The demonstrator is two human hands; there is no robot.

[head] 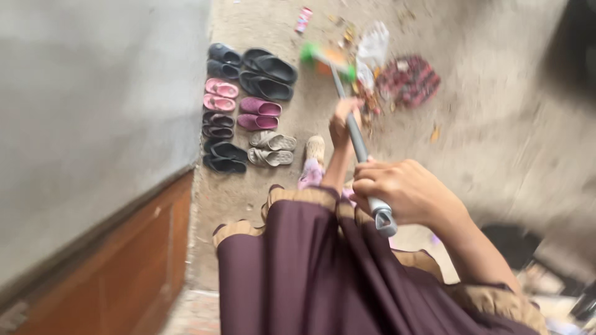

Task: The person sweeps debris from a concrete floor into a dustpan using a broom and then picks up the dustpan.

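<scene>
I hold a broom with a grey metal handle (359,146) in both hands. My right hand (403,189) grips the top end of the handle, near its hanging loop. My left hand (343,118) grips the handle lower down. The green and orange broom head (324,59) rests on the dusty concrete floor (496,124), beside a pile of swept rubbish (406,77) with wrappers, a white plastic bag and red scraps. My dark maroon garment with a tan hem (323,273) fills the lower middle of the view.
Several pairs of sandals and slippers (248,108), black, pink and beige, lie in rows on the floor along the grey wall (93,124). A brown wooden panel (124,273) runs along the wall's base. One foot in a beige shoe (315,149) shows below the hem.
</scene>
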